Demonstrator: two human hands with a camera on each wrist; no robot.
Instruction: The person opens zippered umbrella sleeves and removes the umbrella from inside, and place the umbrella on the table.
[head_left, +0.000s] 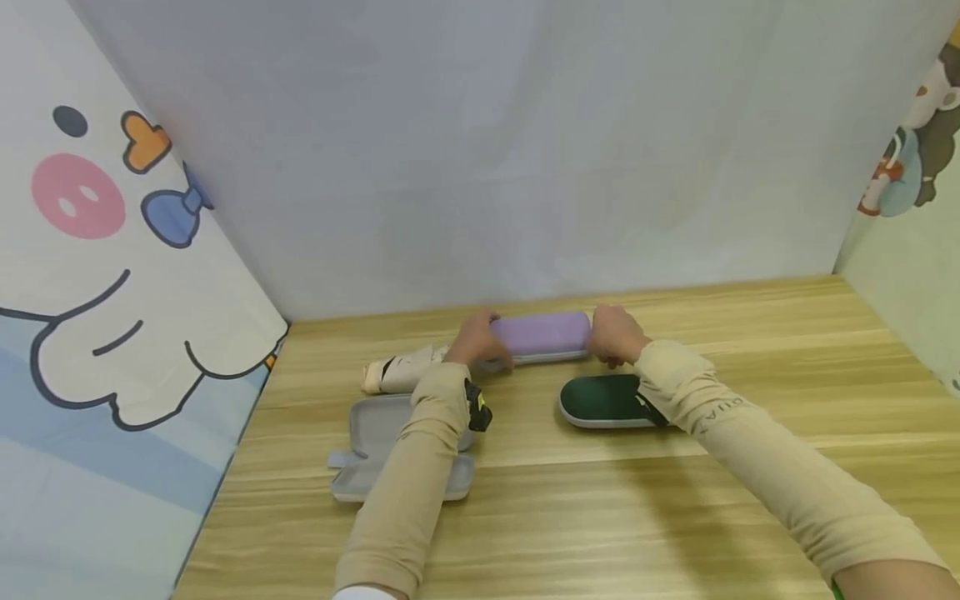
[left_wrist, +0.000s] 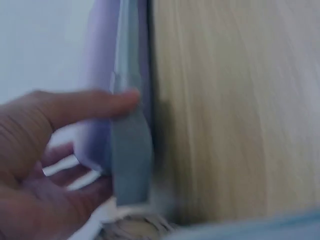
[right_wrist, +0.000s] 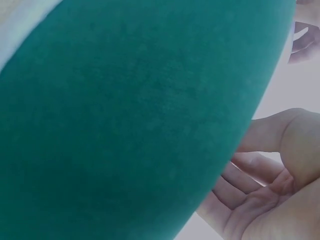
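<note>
A closed purple glasses case [head_left: 542, 333] lies at the back of the wooden table. My left hand [head_left: 478, 340] grips its left end; in the left wrist view the thumb presses the grey strap [left_wrist: 131, 160] and the other fingers sit behind the case. At the right end is my right hand [head_left: 617, 335], its fingers bent toward the case. Its fingertips are hidden behind the dark green glasses case [right_wrist: 140, 110] in the right wrist view, so a grip cannot be confirmed. That green case lies closed in front, partly under my right wrist.
An opened grey glasses case [head_left: 375, 423] lies at the left, partly covered by my left forearm. Behind it rests a pale crumpled bundle [head_left: 405, 371]. A plain pale wall sheet [head_left: 525, 167] rises behind the table, with printed cartoon sheets at both sides.
</note>
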